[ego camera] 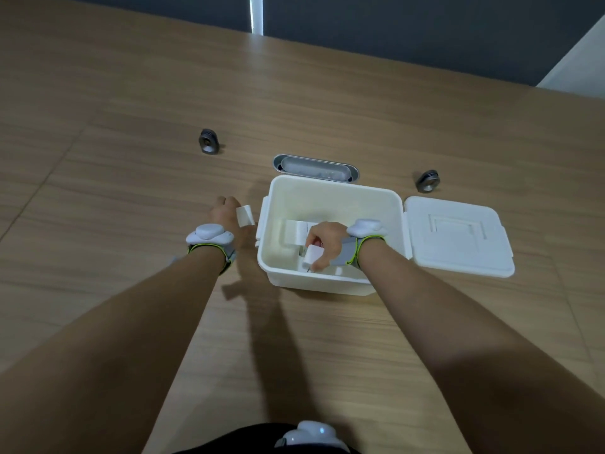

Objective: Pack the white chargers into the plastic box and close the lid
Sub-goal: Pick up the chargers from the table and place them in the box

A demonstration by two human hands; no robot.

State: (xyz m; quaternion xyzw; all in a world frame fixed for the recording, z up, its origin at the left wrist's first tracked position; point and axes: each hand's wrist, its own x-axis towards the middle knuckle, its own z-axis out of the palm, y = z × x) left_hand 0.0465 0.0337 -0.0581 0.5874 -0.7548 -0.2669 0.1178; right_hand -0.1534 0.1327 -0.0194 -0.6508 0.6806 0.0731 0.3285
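A white plastic box (330, 194) stands open on the wooden table, its hinged lid (458, 237) lying flat to the right. Several white chargers (294, 232) lie on its floor. My right hand (324, 242) is down inside the box, fingers closed on a white charger (312, 255) near the front wall. My left hand (226, 213) is just left of the box, above the table, gripping another white charger (245, 215) that sticks out toward the box's left wall.
A grey oval tray (314, 167) sits right behind the box. Two small dark round objects lie on the table, one at the far left (208, 141), one at the right (428, 181). A dark wall borders the table's far edge.
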